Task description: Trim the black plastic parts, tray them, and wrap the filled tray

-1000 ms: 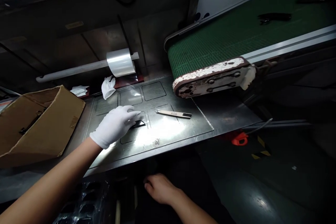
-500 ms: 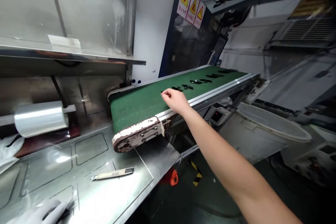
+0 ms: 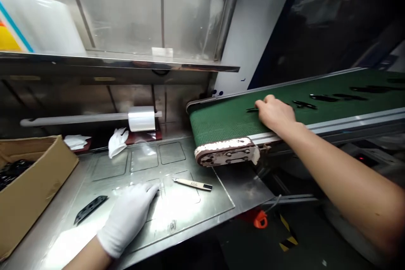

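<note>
My left hand (image 3: 126,215), in a white glove, lies flat on the steel table (image 3: 221,202) and holds nothing. A flat black plastic part (image 3: 90,208) lies on the table just left of it, apart from the fingers. My bare right hand (image 3: 275,112) reaches out over the green conveyor belt (image 3: 221,120). Its fingers curl down onto a thin black part (image 3: 251,109) that sticks out to the left of them. Several more black parts (image 3: 303,104) lie further along the belt to the right.
A cream cutter marked A06 (image 3: 193,184) lies right of my left hand. An open cardboard box (image 3: 34,181) holding black parts stands at the left. Behind are a film roll (image 3: 141,118) on a rod and a crumpled white glove (image 3: 117,141). An orange object (image 3: 260,219) hangs below the table edge.
My right hand came up from below the table and reached onto the belt, closing on a black part there. My left hand left the black part on the table; the view swung back left.
</note>
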`<state>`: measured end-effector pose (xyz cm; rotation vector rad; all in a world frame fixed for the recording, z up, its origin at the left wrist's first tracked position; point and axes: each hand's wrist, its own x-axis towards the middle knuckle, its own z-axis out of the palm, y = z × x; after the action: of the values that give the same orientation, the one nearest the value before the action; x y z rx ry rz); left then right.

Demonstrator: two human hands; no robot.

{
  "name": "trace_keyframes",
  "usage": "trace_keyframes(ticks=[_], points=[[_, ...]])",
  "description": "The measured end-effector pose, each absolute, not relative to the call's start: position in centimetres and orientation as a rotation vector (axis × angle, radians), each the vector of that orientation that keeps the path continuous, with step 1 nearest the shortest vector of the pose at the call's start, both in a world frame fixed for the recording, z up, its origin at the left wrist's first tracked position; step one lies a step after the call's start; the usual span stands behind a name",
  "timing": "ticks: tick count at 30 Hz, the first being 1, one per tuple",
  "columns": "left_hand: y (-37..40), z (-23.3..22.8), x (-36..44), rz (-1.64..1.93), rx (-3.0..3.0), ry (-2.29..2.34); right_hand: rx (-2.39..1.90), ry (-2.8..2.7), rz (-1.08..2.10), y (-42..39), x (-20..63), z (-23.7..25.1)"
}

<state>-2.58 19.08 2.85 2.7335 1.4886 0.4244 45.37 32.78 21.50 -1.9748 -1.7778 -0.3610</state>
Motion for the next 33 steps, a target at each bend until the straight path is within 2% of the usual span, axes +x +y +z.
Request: trace_keyframes(ticks=[3, 6, 10, 15, 20, 25, 28, 30, 33], points=[[18.5, 3.1, -2.4, 0.403, 2.767, 1.528, -1.878, -1.685, -0.314, 31.3, 44.7, 21.3], [17.2, 2.9, -2.7, 0.427, 2.771, 1.568, -1.739, -1.644, -0.132, 28.5, 42.4, 20.1], [15.0, 2.8, -2.9, 0.433, 2.767, 1.548, -1.473, -1.612, 0.232, 23.2, 37.2, 16.5], [12.3, 2.3, -3.2, 0.407, 2.749, 1.495, -1.067, -1.386, 0.869, 16.0, 30.9, 10.9], [10.4, 1.3, -3.7, 0.476, 2.711, 1.412, -0.967, -1.314, 1.253, 11.0, 26.2, 6.4], [8.7, 1.4, -3.6, 0.741, 2.488, 1.350, -0.990, -1.249, 1.444, 8.0, 23.1, 4.1], [6.3, 2.4, -2.9, 0.943, 2.132, 1.431, -1.023, -1.223, 1.487, 6.2, 21.9, 3.6], [4.6, 3.1, -1.9, 0.998, 1.618, 1.485, -1.042, -1.234, 1.509, 4.9, 21.3, 3.3], [2.8, 3.2, -0.1, 0.872, 0.833, 1.172, -1.041, -1.289, 1.539, 3.3, 20.6, 2.7]])
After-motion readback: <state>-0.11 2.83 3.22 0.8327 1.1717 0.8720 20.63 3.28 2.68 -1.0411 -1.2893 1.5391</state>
